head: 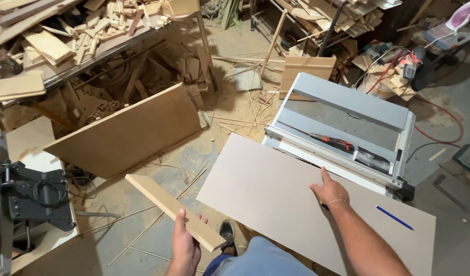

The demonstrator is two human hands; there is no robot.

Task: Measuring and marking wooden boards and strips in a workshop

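My left hand (185,245) grips the near end of a long narrow strip of light board (168,207), which points away to the upper left above the floor. My right hand (330,191) lies flat, fingers spread, on a large grey-beige panel (275,189) that rests on the table saw (347,128). A blue pencil (394,217) lies on the panel to the right of that hand.
A red-handled tool (333,141) lies on the saw top. A big brown board (127,133) leans at the left. Offcut piles (66,36) crowd the back bench. A black machine (33,197) stands at left. Thin sticks and sawdust litter the floor; my shoe (227,232) shows below.
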